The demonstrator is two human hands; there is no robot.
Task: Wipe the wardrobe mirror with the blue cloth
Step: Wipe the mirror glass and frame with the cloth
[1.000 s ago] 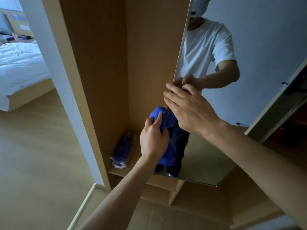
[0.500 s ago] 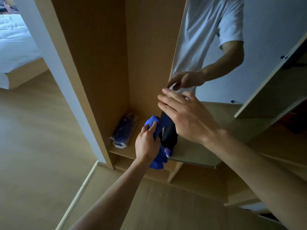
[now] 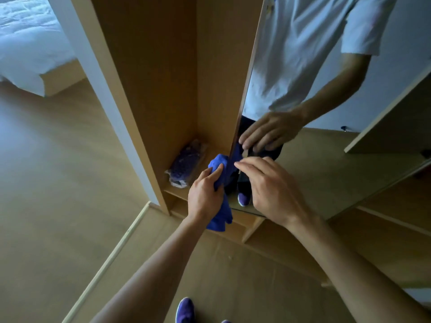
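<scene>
The wardrobe mirror (image 3: 326, 164) covers the open door on the right and reflects a person in a white T-shirt. My left hand (image 3: 205, 194) grips the bunched blue cloth (image 3: 221, 170) at the mirror's left edge, low down; a loose end of the cloth hangs below the hand. My right hand (image 3: 272, 187) hovers just right of it, in front of the glass, fingers loosely bent with the tips near the door edge. Whether those fingertips touch the cloth or the edge is unclear.
Inside the open wooden wardrobe (image 3: 151, 78) a plastic-wrapped dark bundle (image 3: 186, 164) lies on the bottom shelf. A white bed (image 3: 30, 47) stands at the far left across a wooden floor (image 3: 58, 183). My purple shoe (image 3: 185, 310) shows at the bottom edge.
Both hands and the cloth have slid down the mirror's left edge toward its bottom. The view has tilted down, so my shoe now shows.
</scene>
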